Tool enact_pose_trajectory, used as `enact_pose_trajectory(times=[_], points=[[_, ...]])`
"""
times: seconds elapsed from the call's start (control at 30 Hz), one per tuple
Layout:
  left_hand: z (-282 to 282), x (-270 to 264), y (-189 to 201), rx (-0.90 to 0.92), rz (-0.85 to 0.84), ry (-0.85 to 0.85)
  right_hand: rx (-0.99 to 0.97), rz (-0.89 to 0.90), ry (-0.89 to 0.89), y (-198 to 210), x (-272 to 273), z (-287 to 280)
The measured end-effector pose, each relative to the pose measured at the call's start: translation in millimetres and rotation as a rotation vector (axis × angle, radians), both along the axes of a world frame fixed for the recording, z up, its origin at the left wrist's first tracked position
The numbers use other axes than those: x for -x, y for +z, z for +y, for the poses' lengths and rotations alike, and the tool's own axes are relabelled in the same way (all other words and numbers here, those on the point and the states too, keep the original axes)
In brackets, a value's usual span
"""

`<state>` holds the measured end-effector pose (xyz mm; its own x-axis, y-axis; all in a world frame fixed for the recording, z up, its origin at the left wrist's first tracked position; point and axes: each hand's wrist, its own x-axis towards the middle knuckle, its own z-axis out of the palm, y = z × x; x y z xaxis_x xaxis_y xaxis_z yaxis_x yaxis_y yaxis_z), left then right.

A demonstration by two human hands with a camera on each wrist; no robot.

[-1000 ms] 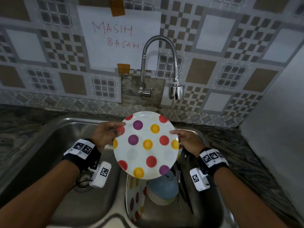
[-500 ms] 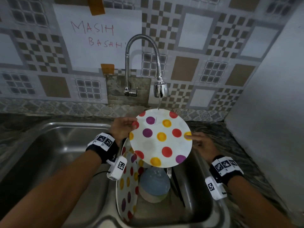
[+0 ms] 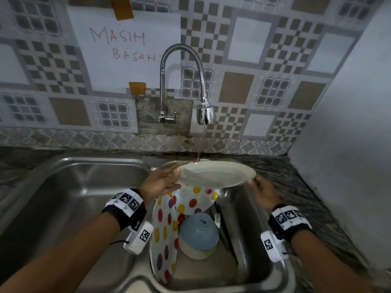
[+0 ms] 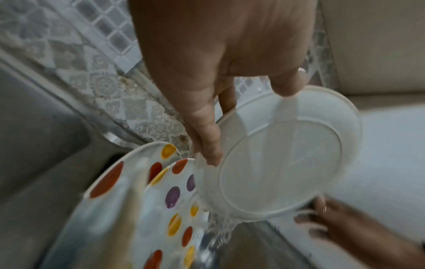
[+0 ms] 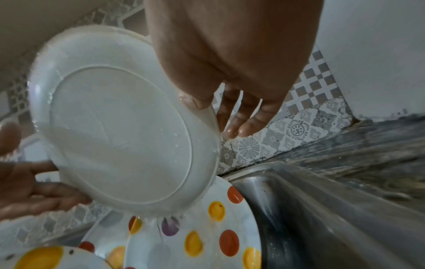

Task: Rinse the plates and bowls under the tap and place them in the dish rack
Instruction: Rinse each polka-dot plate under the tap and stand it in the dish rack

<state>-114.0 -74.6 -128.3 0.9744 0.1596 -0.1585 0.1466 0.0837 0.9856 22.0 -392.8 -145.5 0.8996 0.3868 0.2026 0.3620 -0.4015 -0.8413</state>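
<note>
A round plate (image 3: 213, 175) hangs over the right basin, tipped nearly flat with its plain white underside (image 4: 280, 163) towards me. A thin stream from the tap (image 3: 205, 115) hits its far rim, and water runs off its low edge (image 5: 161, 216). My left hand (image 3: 160, 182) pinches the left rim, thumb on top. My right hand (image 3: 262, 191) pinches the right rim, thumb (image 5: 195, 102) on the underside and fingers behind. In the basin lean two polka-dot plates (image 3: 164, 240) (image 3: 194, 201) beside an upturned blue bowl (image 3: 198, 233). No dish rack is in view.
The steel double sink (image 3: 95, 160) has a bare left basin. A fork (image 3: 217, 218) and a dark utensil lie in the right basin beside the bowl. A dark stone counter (image 3: 296, 182) and a white wall (image 3: 349, 123) close in on the right.
Both hands have turned the plate over, from dotted face towards me to white underside up, and carried it right and back under the running stream.
</note>
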Motion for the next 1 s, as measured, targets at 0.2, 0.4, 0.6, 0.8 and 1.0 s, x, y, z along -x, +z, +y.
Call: enact_pose_trajectory(times=[0.2, 0.4, 0.6, 0.8, 1.0], points=[[8, -4, 1, -0.477, -0.132, 0.005, 0.058, -0.001, -0.062, 0, -8, 11], [9, -17, 4, -0.543, -0.188, 0.027, 0.093, 0.04, -0.138, -5, -7, 17], [-2, -28, 6, -0.614, -0.195, -0.028, -0.038, 0.083, -0.105, 4, 2, 16], [-9, -41, 8, -0.444, -0.131, -0.087, -0.005, 0.082, -0.095, 3, -1, -4], [-6, -47, 10, -0.338, -0.114, -0.081, -0.047, 0.04, -0.072, 11, 0, -6]])
